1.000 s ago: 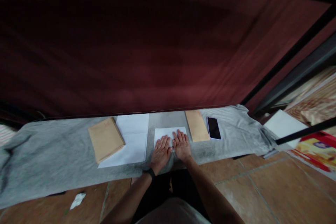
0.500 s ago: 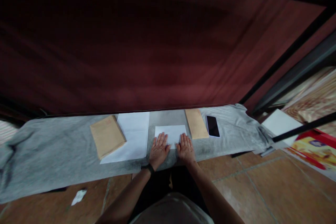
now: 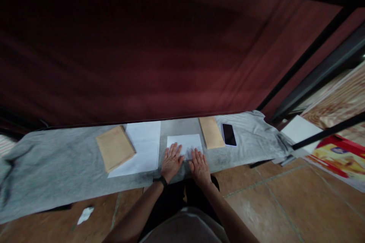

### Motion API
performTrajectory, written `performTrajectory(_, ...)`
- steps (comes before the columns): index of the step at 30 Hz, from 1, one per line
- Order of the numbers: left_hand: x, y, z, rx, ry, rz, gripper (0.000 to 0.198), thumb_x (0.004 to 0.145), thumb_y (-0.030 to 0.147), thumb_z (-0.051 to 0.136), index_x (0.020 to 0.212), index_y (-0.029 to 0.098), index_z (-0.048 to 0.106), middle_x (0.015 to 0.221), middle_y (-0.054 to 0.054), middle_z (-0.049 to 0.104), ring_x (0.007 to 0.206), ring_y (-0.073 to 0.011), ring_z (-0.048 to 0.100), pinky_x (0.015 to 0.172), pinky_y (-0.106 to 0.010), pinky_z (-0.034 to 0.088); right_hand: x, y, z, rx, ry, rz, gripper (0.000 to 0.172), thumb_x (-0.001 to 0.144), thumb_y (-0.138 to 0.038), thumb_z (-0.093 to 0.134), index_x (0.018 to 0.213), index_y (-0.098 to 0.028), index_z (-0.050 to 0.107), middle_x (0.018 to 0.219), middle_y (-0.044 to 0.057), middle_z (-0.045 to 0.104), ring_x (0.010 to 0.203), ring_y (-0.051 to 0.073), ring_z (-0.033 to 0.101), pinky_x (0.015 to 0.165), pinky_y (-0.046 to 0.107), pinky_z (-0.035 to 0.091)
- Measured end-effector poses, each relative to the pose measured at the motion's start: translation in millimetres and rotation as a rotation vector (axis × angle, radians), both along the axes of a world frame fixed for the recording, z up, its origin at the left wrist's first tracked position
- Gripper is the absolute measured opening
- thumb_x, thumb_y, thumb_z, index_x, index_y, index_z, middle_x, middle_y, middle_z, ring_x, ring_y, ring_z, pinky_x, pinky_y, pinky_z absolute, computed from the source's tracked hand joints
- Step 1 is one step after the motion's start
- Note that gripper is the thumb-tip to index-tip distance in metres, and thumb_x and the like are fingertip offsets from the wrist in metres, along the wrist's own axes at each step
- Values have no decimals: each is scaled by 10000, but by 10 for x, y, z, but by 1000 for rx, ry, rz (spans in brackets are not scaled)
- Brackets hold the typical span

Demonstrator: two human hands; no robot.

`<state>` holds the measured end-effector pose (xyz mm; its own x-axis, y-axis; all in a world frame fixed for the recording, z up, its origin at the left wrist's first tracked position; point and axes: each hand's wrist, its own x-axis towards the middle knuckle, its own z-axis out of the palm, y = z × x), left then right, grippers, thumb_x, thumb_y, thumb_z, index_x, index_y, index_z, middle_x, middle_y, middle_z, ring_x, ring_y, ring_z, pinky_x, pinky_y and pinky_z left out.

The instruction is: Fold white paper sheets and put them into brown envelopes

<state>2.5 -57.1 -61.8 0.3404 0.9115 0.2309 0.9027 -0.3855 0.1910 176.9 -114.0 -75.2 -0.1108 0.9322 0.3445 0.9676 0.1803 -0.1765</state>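
A small folded white paper [image 3: 185,142] lies on the grey cloth [image 3: 57,167] in front of me. My left hand [image 3: 172,161] lies flat on its near left edge, fingers stretched out. My right hand [image 3: 199,166] lies flat at its near right corner, fingers also stretched out. Neither hand holds anything. A black band sits on my left wrist.
Left of the paper lie larger white sheets [image 3: 142,148] with a brown envelope [image 3: 114,147] on them. To the right are a second brown envelope [image 3: 211,132] and a dark phone [image 3: 229,134]. A red curtain [image 3: 159,53] hangs behind. Tiled floor and a paper scrap [image 3: 85,214] are nearer me.
Both hands slid toward me over the folded paper, first spreading apart to its corners, then drawing back; the right hand now rests lower than before.
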Motion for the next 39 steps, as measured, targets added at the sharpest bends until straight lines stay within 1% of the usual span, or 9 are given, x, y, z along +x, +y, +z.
performTrajectory(3, -2, -9, 30, -5, 16, -11, 546, 987, 372, 418, 1512, 226, 407, 1598, -103, 351, 1495, -274, 277, 1209, -502, 224, -103, 2, 25, -32, 6, 85, 494, 1020, -373, 446, 1491, -223, 442, 1537, 104, 448, 1407, 258, 427, 1155, 449, 323)
performTrajectory(10, 7, -23, 38, -19, 62, 70, 585, 986, 438, 406, 1508, 173, 409, 1600, -129, 339, 1494, -270, 282, 1218, -486, 214, 148, -96, -57, 54, -29, 15, 505, 1028, -343, 422, 1496, -153, 435, 1536, 152, 437, 1390, 275, 444, 1146, 437, 327)
performTrajectory(15, 205, 5, 27, -57, 35, 92, 549, 999, 356, 355, 1485, 115, 434, 1588, -153, 356, 1495, -289, 274, 1223, -516, 184, 251, -128, -109, 71, -22, 16, 523, 1034, -343, 403, 1522, -154, 386, 1546, 147, 422, 1413, 278, 414, 1147, 451, 330)
performTrajectory(19, 379, 155, 3, -96, -12, -20, 537, 1004, 339, 330, 1511, 175, 397, 1600, -78, 357, 1499, -251, 266, 1232, -488, 181, 242, -119, -115, 57, -9, 26, 530, 1031, -336, 413, 1526, -153, 378, 1556, 154, 403, 1425, 282, 397, 1157, 459, 313)
performTrajectory(24, 305, 468, 0, -103, -7, 38, 555, 1012, 357, 294, 1523, 155, 373, 1592, -93, 366, 1497, -248, 272, 1226, -477, 185, 246, -109, -100, 40, 31, 33, 539, 1024, -343, 430, 1533, -178, 369, 1558, 140, 403, 1425, 285, 398, 1158, 463, 309)
performTrajectory(27, 173, 529, 12, -92, 12, 95, 560, 1010, 375, 302, 1515, 148, 386, 1576, -115, 392, 1491, -255, 286, 1216, -474, 200, 235, -122, -100, 45, 51, 27, 532, 1023, -334, 434, 1528, -176, 377, 1553, 142, 412, 1419, 284, 405, 1154, 465, 313)
performTrajectory(31, 35, 266, -12, -73, 51, 119, 571, 1007, 385, 322, 1502, 113, 401, 1578, -159, 375, 1490, -288, 283, 1201, -497, 223, 243, -107, -69, 43, 64, 41, 507, 1017, -318, 446, 1498, -161, 421, 1531, 157, 445, 1403, 293, 418, 1141, 477, 324)
performTrajectory(34, -42, -51, -50, -74, 67, -10, 535, 1002, 412, 358, 1502, 229, 415, 1589, -82, 377, 1490, -285, 284, 1203, -554, 193, 292, -12, 6, -15, 116, 35, 429, 1011, -280, 433, 1419, -175, 512, 1447, 147, 543, 1319, 283, 497, 1096, 463, 379)
performTrajectory(39, -145, -289, -33, -49, 55, -80, 504, 1006, 399, 378, 1490, 268, 428, 1584, -43, 394, 1481, -256, 310, 1204, -530, 220, 359, 213, 152, -104, 284, -188, 374, 951, -230, 461, 1290, -126, 582, 1235, 195, 632, 1122, 289, 601, 966, 422, 476)
